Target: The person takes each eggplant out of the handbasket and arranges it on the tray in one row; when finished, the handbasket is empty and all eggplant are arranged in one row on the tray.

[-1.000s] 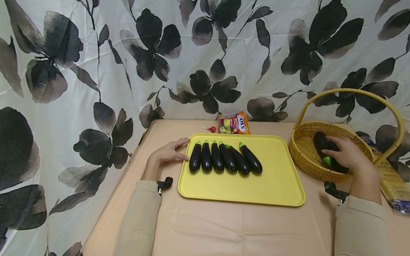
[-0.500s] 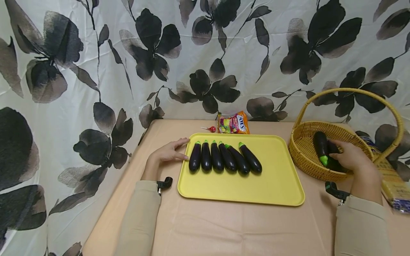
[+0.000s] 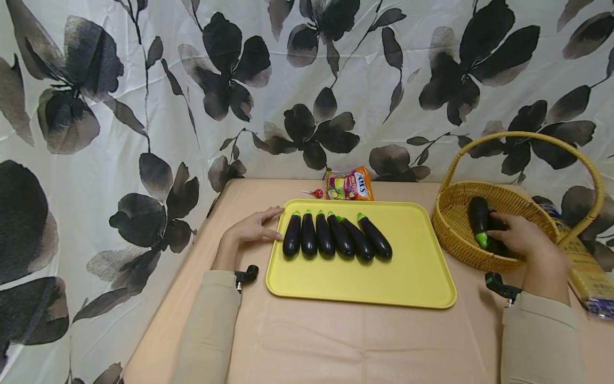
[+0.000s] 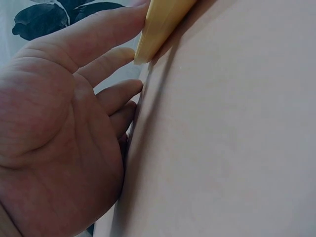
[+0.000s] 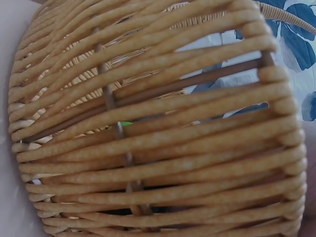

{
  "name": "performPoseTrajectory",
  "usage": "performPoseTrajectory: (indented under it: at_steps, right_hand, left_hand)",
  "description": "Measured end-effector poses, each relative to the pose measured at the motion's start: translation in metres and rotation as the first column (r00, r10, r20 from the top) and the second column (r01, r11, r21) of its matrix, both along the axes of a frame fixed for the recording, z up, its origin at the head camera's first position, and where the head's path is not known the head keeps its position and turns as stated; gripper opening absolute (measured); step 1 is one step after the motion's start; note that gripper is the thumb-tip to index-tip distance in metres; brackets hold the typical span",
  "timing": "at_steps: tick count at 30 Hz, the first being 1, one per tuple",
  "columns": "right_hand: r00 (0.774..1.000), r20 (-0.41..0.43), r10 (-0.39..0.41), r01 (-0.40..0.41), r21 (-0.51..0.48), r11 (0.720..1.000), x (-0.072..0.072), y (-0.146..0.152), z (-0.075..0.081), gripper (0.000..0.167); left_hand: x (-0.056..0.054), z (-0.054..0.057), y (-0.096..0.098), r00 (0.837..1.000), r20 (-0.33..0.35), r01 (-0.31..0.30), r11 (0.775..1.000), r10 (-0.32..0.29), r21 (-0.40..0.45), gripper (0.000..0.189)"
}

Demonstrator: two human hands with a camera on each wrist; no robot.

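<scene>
My left hand (image 3: 250,228) rests at the left edge of a yellow tray (image 3: 417,277), fingers extended; in the left wrist view the thumb touches the tray's rim (image 4: 160,29). Several dark purple eggplants (image 3: 326,237) with green tips lie side by side on the tray. My right hand (image 3: 525,237) reaches into a wicker basket (image 3: 451,229) at the right and grips an eggplant (image 3: 497,246), thumb and index finger on either side of it. Another eggplant (image 3: 478,216) lies to the left of that hand. The right wrist view shows basket weave (image 5: 163,143), which hides the right hand's fingers.
Behind the tray lie a bag of candy (image 3: 352,185) and a red lollipop (image 3: 316,193). The basket's tall handle (image 3: 527,135) arches over the right hand. A yellow package (image 3: 587,274) lies to the right of the basket. A floral curtain (image 3: 288,80) hangs behind the table.
My right hand has shifted slightly right inside the basket, then back a little; the left eggplant there has come free of it and turned, green tip toward me. The left hand has not moved.
</scene>
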State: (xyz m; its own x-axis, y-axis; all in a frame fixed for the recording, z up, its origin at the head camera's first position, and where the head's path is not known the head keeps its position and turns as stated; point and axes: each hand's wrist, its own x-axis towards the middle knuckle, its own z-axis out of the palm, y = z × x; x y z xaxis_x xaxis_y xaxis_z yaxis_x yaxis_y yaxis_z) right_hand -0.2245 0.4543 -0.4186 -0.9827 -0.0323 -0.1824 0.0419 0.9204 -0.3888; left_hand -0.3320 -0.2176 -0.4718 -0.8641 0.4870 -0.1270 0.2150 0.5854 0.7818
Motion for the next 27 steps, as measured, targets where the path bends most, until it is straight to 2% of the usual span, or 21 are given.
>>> performPoseTrajectory:
  at_steps: [3, 8, 20, 27]
  right_hand:
    - [1.0, 0.024, -0.001, 0.001, -0.004, 1.0, 0.0007, -0.0015, -0.001, 0.08]
    - [1.0, 0.018, 0.008, -0.008, -0.01, 1.0, 0.0009, -0.0027, -0.0029, 0.077]
    - [1.0, 0.014, 0.027, -0.026, -0.024, 0.999, 0.0019, -0.0021, 0.0002, 0.053]
    - [1.0, -0.008, 0.024, -0.024, -0.016, 1.0, 0.0009, 0.001, 0.0011, 0.053]
  left_hand:
    - [0.0004, 0.0005, -0.0001, 1.0, 0.001, 0.0, 1.0, 0.0, -0.003, 0.095]
    - [0.0009, 0.0005, -0.0003, 1.0, 0.004, 0.003, 1.0, -0.003, 0.001, 0.095]
    - [0.0, 0.0003, 0.0, 1.0, 0.003, 0.003, 1.0, -0.003, 0.003, 0.096]
    - [0.001, 0.0014, 0.0, 1.0, 0.007, 0.002, 1.0, -0.002, 0.002, 0.096]
